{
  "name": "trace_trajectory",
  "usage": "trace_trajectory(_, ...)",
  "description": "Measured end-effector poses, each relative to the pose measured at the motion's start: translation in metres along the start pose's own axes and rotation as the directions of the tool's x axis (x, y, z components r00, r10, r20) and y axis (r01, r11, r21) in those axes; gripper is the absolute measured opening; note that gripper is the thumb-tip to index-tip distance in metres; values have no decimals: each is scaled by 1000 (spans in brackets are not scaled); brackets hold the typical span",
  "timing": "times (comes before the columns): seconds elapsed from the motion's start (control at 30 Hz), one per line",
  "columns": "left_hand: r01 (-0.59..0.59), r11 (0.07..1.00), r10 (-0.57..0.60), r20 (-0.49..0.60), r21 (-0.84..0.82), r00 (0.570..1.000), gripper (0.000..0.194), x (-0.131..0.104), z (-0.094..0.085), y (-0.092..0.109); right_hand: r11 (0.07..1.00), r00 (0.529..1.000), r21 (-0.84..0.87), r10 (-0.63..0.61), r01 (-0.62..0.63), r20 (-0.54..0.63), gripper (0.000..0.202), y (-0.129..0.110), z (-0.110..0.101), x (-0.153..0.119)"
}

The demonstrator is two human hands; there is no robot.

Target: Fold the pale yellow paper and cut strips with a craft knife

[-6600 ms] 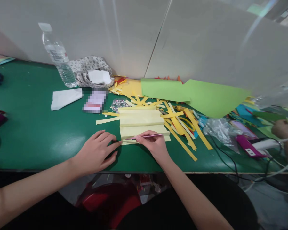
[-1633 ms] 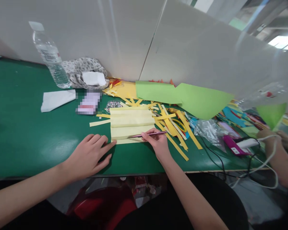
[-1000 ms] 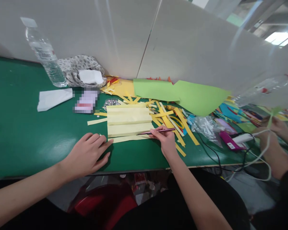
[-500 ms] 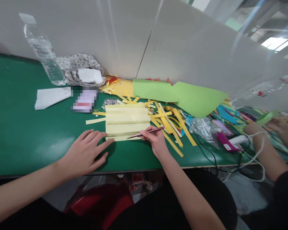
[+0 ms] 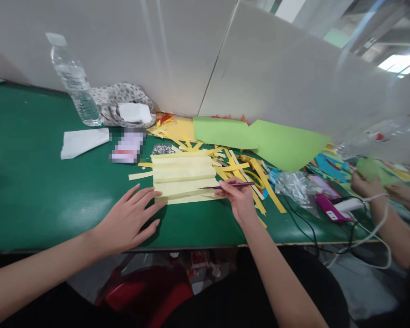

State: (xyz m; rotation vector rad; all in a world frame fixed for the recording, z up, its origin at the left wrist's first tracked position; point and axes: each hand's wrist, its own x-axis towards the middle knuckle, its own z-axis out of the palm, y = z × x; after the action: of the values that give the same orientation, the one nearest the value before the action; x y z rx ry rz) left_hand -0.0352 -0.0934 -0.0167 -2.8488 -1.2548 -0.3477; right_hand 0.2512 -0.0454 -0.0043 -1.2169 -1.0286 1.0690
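A pale yellow sheet [image 5: 184, 171] with several crosswise folds lies on the green table [image 5: 37, 182] in front of me. My left hand [image 5: 131, 218] rests with spread fingers at its lower left corner, fingertips on the paper. At the lower right edge, my right hand [image 5: 237, 198] holds a thin dark pen [image 5: 241, 184] whose tip points left over the sheet. Yellow paper strips [image 5: 266, 184] are scattered right of the sheet.
Behind the sheet lie green paper pieces [image 5: 283, 143]. A water bottle [image 5: 77, 86], a cloth, a white tissue [image 5: 84, 142] and a phone [image 5: 128, 146] are at the left. Rightwards are a plastic bag [image 5: 295, 187], a magenta device [image 5: 330, 209], cables and another person's hands [image 5: 365, 182].
My right hand has shifted right with the pen, which now lies flatter and further from the front edge. The sheet's front fold looks lifted. My left hand stays at the corner; the view has shifted slightly.
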Motion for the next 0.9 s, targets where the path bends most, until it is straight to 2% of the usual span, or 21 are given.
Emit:
trace_trajectory(0.1,-2,1000,2,-15,-7,1000,39,0,-2,1,970,961,-71,-238,230,-141,17,-4,-6,-5)
trace_trajectory(0.17,5,1000,-5,-31,-8,1000,38,1,-4,3,912,912,-204,-386,355,-138,18,-6,-8,-9)
trace_trajectory(0.23,8,1000,-8,-31,-9,999,37,2,-6,4,816,883,-389,-469,427,-15,22,-7,-10,-11)
trace_trajectory(0.33,-3,1000,3,-30,-10,1000,36,2,-7,4,582,842,-624,-468,522,268,19,-5,-11,-10)
trace_trajectory(0.4,-5,1000,5,-37,-13,999,35,1,-6,4,440,802,-682,-440,584,403,15,0,-9,-8)
trace_trajectory(0.47,-4,1000,4,-47,-18,999,35,1,-5,3,365,773,-693,-428,622,468,13,5,-4,-6)
trace_trajectory(0.57,-1,1000,-1,-44,-30,999,34,1,-5,3,346,750,-673,-411,654,518,17,12,9,-8)
trace_trajectory(0.73,-10,999,9,-30,-43,999,32,1,-7,3,386,711,-597,-394,703,582,16,17,27,-19)
trace_trajectory(0.9,-30,999,27,-63,-35,998,32,1,-4,1,483,735,-556,-386,676,558,15,11,26,-24)
